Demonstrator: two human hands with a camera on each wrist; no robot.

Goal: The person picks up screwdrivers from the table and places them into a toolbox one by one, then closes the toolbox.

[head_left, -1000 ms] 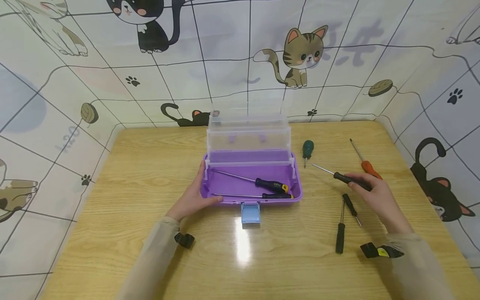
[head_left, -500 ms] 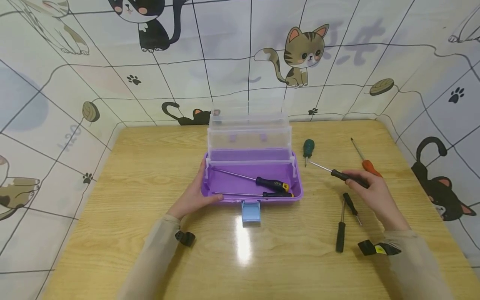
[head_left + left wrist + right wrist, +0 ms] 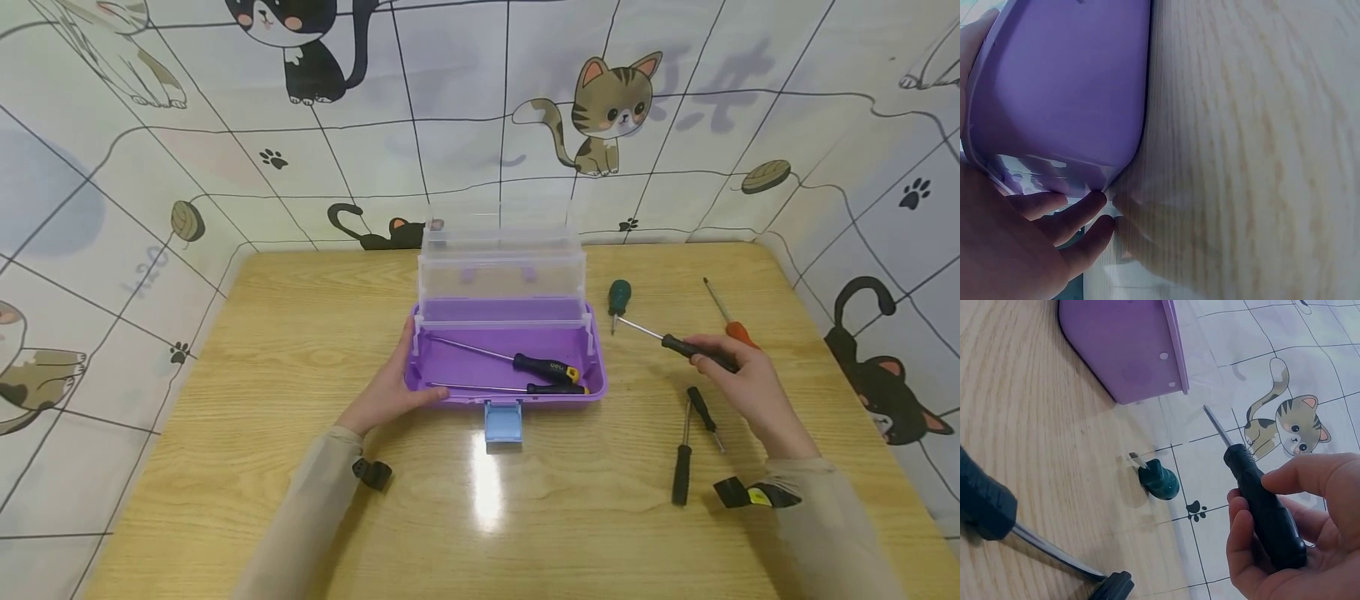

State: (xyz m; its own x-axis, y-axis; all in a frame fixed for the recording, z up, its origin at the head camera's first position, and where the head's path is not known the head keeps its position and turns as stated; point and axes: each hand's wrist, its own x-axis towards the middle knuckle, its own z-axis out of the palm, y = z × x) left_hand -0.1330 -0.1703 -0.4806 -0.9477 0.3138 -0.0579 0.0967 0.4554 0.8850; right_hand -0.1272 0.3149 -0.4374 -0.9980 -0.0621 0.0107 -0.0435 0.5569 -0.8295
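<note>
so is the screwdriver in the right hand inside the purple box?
No, the head view shows the right hand holding the black-handled screwdriver outside the purple box, to its right.

Free table [image 3: 570, 500] fronts the purple box [image 3: 468, 367]; its raised lid [image 3: 501, 283] bars passage behind.

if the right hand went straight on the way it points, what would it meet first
Probably the purple box, with the held black screwdriver leading. In the head view its tip overlaps the green screwdriver, but the right wrist view shows them apart, so it may pass over; depth is unclear.
</note>
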